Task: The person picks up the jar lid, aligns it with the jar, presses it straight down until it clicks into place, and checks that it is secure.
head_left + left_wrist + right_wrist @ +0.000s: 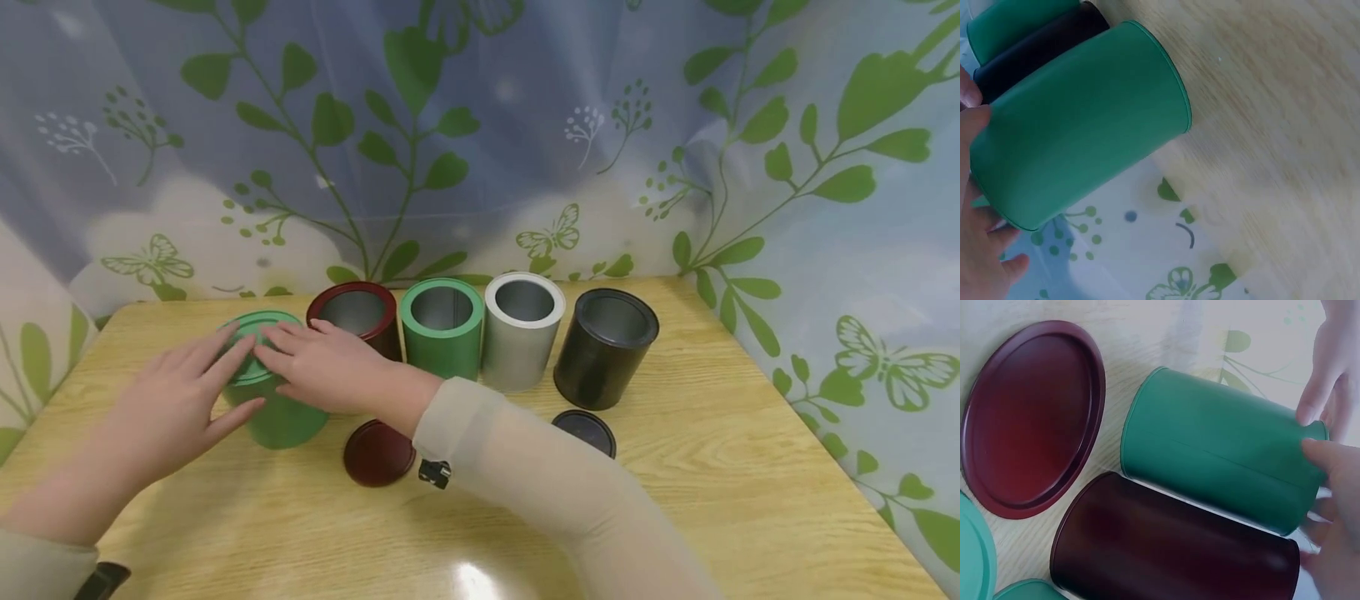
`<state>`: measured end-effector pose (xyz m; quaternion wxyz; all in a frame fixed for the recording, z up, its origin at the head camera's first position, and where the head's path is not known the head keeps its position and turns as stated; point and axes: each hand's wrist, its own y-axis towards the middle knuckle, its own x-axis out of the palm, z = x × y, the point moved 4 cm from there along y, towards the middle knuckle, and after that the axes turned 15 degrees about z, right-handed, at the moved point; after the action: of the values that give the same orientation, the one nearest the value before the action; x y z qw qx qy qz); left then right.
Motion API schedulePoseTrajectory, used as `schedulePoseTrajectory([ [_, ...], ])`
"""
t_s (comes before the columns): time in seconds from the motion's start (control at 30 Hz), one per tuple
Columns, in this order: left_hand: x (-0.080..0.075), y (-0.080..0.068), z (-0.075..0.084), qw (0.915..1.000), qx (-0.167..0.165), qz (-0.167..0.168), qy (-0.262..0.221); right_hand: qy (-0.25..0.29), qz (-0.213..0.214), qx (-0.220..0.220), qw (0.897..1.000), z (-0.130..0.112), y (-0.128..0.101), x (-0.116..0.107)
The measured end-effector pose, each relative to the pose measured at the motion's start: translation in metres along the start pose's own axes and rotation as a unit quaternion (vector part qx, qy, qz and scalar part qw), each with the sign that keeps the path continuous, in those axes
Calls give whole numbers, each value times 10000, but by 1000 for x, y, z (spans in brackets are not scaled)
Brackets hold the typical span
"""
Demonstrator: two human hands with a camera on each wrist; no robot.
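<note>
A green can [288, 421] with a green lid [266, 320] on top stands at the left end of a row of cans. My left hand [187, 392] lies on the lid with straight fingers, its thumb against the can's side. My right hand [322, 367] reaches across from the right and rests flat on the same lid. The left wrist view shows the green can [1085, 137] close up, with my left hand [979, 250] at its top end. In the right wrist view the green can [1216, 450] has my right hand [1335, 519] at its lid end.
Behind stand open cans: dark red [352, 312], green [442, 325], white-rimmed silver [522, 329] and black [606, 346]. A dark red lid [378, 452] and a black lid [585, 431] lie on the wooden table [712, 467]. Another green lid [972, 550] lies near the dark red one.
</note>
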<state>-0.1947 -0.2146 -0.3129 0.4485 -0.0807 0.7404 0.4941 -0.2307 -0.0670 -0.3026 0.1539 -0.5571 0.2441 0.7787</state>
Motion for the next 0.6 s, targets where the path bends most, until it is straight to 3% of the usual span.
schedulePoseTrajectory([
  [0.17, 10, 2, -1, 9974, -290, -597, 270, -119, -565, 560, 9968, 2, 1, 9],
  [0.33, 13, 2, 0, 9952, -280, -896, 293, -168, -662, 569, 9960, 0, 3, 13],
  [0.4, 12, 3, 0, 9965, -147, -784, 250, -191, -638, 535, 9963, -1, 4, 13],
  [0.6, 8, 12, -1, 9987, 511, -42, 83, -233, -611, 601, 9960, 1, 5, 10],
])
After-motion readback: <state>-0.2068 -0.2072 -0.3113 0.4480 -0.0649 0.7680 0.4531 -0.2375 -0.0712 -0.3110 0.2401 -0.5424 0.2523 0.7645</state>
